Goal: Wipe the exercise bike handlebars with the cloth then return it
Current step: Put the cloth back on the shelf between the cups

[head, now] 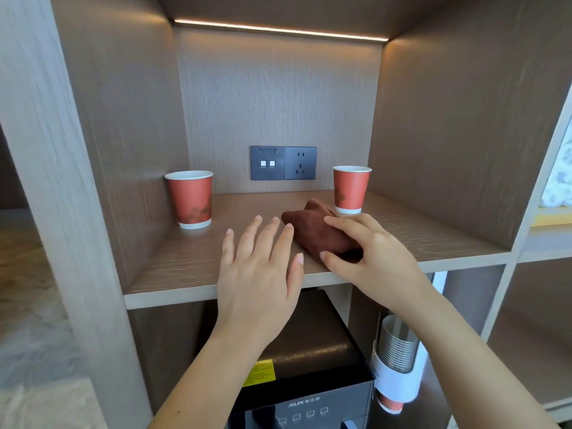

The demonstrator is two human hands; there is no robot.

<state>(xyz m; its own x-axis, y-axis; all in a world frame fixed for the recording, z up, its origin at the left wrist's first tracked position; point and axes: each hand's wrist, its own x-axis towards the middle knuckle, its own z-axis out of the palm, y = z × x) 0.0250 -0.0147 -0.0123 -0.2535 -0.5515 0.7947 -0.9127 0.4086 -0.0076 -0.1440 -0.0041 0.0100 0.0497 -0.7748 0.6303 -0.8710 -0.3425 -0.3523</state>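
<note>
Item: brown cloth (318, 232), folded into a lumpy wad, lying on the wooden shelf (192, 267) right of frame centre, its near end close to the shelf's front edge. Right hand (368, 258): resting on the cloth's right side, thumb at the near end and fingers over the top, loosely cupped around it; whether it is truly gripping or only touching cannot be told. Left hand (263, 274): flat, fingers spread apart, holding nothing, hovering over the front edge of the shelf just left of the cloth. Left cup (191, 199): red paper cup, upright, middle left of the frame, close to the cubby's left wall and well apart from the cloth. Right cup (351, 189): red paper cup, upright, just behind the cloth's far corner, near or touching it. Open shelf surface lies between the left cup and the cloth, and behind them up to the back panel. Wall socket (283, 163): dark double plate, centre of the back panel. Light strip (278, 30): glowing along the cubby's top rear edge. Black water dispenser (309, 376): below the shelf, bottom centre. Cup holder (397, 363): white sleeve with stacked cups, lower right beside the dispenser.
</note>
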